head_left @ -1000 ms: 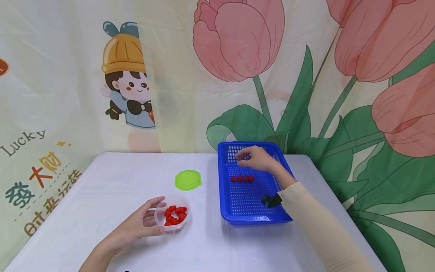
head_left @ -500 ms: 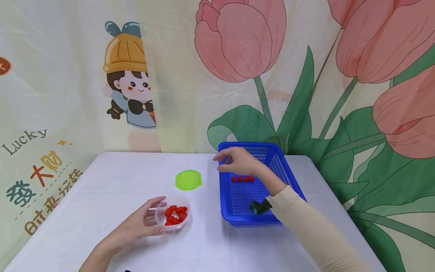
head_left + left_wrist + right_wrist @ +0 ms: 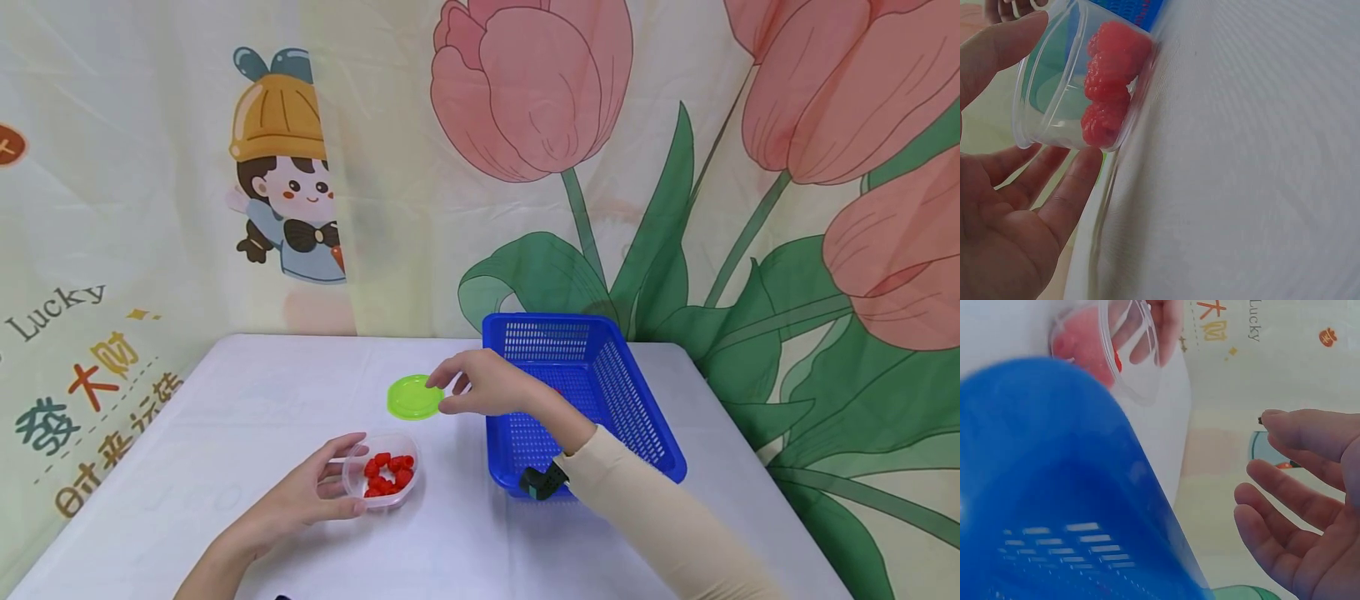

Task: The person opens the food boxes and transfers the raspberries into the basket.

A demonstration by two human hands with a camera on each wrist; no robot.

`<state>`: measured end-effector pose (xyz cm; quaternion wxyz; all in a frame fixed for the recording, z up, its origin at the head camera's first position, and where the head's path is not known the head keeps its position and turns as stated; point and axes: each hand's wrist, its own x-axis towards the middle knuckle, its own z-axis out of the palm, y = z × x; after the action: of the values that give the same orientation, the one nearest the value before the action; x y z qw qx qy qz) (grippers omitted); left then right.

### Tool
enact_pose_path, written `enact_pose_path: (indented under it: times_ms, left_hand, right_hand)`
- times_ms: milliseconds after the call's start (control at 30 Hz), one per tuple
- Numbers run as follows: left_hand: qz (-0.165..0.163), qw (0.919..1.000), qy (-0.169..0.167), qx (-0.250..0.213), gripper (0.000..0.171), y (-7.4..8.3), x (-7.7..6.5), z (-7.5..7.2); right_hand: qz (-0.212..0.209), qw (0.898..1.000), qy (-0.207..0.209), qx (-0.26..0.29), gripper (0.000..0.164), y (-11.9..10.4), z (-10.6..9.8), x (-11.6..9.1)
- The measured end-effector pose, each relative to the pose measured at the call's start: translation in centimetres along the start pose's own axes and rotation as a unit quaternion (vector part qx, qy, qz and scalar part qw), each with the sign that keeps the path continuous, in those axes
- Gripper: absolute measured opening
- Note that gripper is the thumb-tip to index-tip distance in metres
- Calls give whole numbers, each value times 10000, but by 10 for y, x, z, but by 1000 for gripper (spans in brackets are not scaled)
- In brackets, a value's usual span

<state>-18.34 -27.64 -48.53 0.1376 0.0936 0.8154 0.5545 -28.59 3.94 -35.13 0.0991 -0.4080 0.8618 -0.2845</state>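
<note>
In the head view my left hand (image 3: pixel 311 487) holds a small clear plastic container (image 3: pixel 390 442) on the table, thumb on the near side and fingers on the far side. Several red raspberries (image 3: pixel 403 477) lie on its bottom; the left wrist view shows these raspberries (image 3: pixel 1107 78) through the clear wall. My right hand (image 3: pixel 483 385) is in the air between the blue basket (image 3: pixel 645 408) and the green lid (image 3: pixel 411 398), its fingers loosely bent. The right wrist view shows nothing between the fingers. A bit of red shows in the basket behind my right wrist; the rest is hidden.
The lid lies flat on the white tablecloth (image 3: pixel 247 408), behind the container. The basket's raised walls stand to the right of the container. A printed curtain (image 3: pixel 397 208) hangs behind the table. A black wrist camera (image 3: pixel 542 482) sits on my right sleeve.
My right hand has moved left and toward me, from over the basket to beside the lid. It now covers most of the row of raspberries in the basket. My left hand stays put.
</note>
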Motion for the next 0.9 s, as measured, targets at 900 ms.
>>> enact_pose_path:
  times_ms: [900]
  left_hand:
    - [62, 10000, -25, -38, 93, -3, 0, 0]
  right_hand:
    - [-366, 9896, -1343, -371, 31, -12, 57, 33]
